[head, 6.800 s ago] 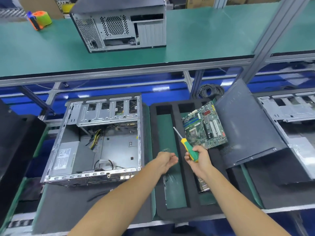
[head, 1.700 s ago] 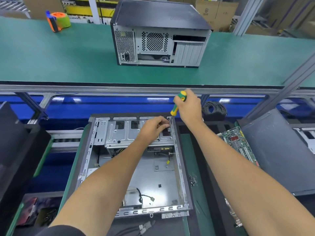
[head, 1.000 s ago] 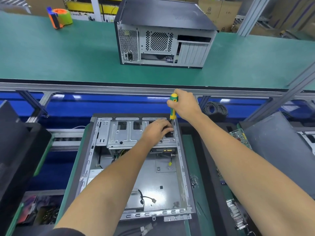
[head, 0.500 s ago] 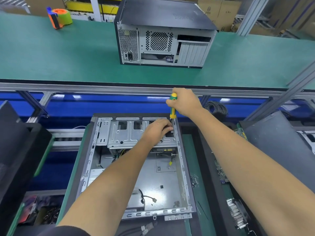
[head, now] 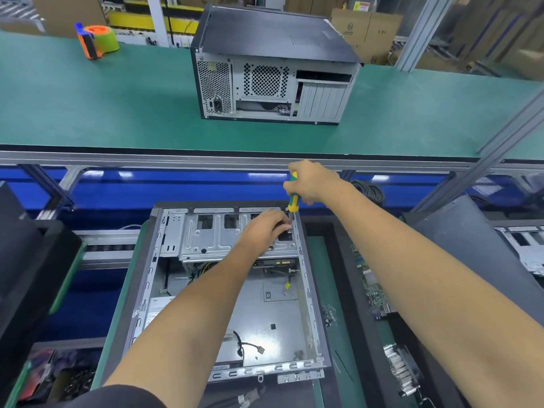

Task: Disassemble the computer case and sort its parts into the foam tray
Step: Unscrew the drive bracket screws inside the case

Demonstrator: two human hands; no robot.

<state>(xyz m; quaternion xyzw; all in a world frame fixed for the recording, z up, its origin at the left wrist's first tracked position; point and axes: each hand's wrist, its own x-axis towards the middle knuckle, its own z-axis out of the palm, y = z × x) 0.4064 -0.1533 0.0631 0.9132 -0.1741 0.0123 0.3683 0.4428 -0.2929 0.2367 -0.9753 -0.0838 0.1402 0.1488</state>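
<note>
Head view, from the left: the open computer case [head: 223, 290] lies on its side on the bench, its metal drive cage [head: 212, 240] across the far end. The left hand [head: 265, 228] rests on the cage's right end, fingers curled over it, seemingly to steady it. Just right, the right hand [head: 312, 182] wraps tightly around a yellow-green screwdriver [head: 293, 198], held upright with the tip down at the cage's corner, likely to drive out a screw. Rightmost, the foam tray [head: 350, 278] sits beside the case, already holding a circuit board [head: 372, 290].

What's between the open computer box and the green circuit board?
In the head view, a green-floored slot of the foam tray, holding loose screws, separates the open case and motherboard.
</note>
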